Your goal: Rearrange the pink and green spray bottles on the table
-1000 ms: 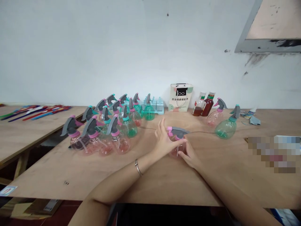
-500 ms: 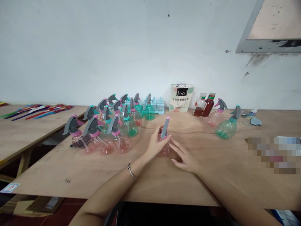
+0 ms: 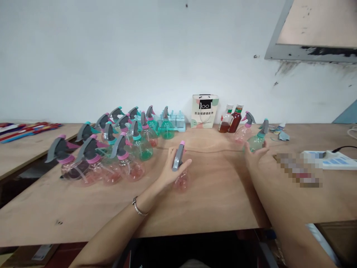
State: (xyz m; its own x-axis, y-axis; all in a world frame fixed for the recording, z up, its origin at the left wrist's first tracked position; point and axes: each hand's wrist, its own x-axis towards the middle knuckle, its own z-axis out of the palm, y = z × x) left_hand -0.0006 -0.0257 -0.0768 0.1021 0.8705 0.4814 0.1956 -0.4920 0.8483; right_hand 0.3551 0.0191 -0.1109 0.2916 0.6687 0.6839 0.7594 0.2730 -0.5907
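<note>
Around the neck of a pink spray bottle with a grey head, my left hand is closed, its thumb stretched across to the right. The bottle stands upright on the table in front of me. Further right, my right hand is cupped round the near side of a green spray bottle; thumb and fingers lie on either side of its body. Its palm hides the lower part of that bottle. Just behind it leans another pink spray bottle.
Several pink and green spray bottles crowd the left side. At the back are a light-blue rack, a paper bag and two sauce bottles. A white power strip lies at right on the wooden table.
My right hand has left the pink bottle's side and reached forward and right to the green bottle. The left hand stays at the pink bottle's neck. The view has turned right.
</note>
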